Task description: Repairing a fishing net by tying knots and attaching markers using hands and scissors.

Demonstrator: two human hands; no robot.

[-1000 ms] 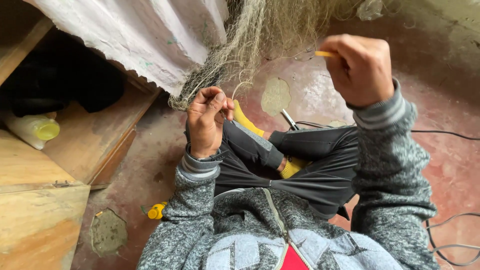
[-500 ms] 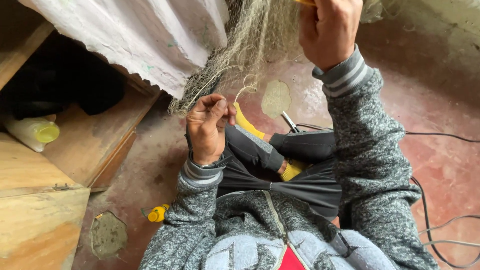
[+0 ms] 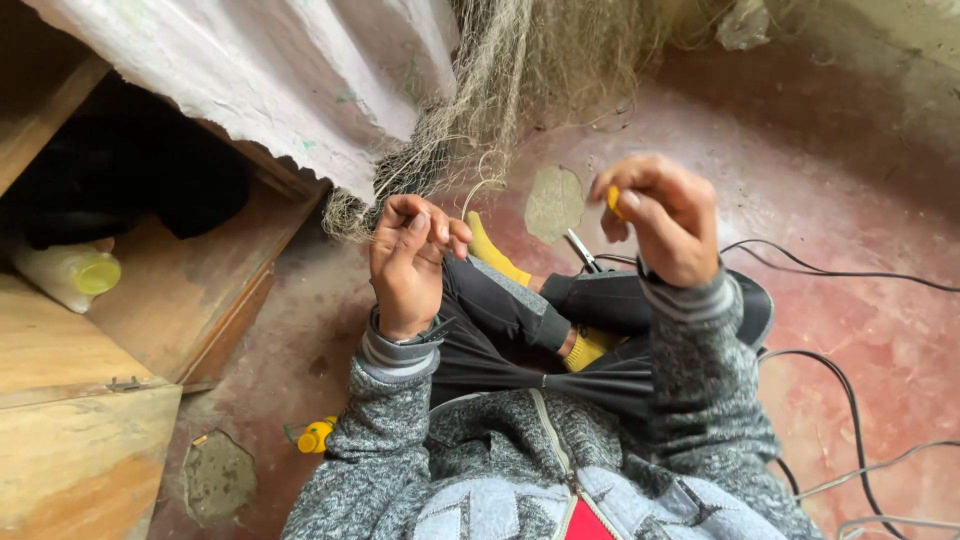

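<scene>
A pale fishing net (image 3: 500,110) hangs down in front of me, bunched at its lower edge. My left hand (image 3: 410,262) pinches strands of that net between thumb and fingers. My right hand (image 3: 662,215) is held up to the right, closed on a small yellow netting needle (image 3: 613,200) whose tip shows by my fingers. A thin thread runs from the net toward my hands. My crossed legs in dark trousers and yellow socks (image 3: 495,255) lie below both hands.
A wooden box (image 3: 150,300) with a yellowish bottle (image 3: 70,275) stands at the left under a white cloth (image 3: 260,70). Scissors (image 3: 583,250) lie on the red floor near my foot. Black cables (image 3: 840,370) run at the right. A small yellow object (image 3: 316,436) lies by my left elbow.
My right hand has come down from the top edge of the view to the level of my left hand. The left hand stayed on the net.
</scene>
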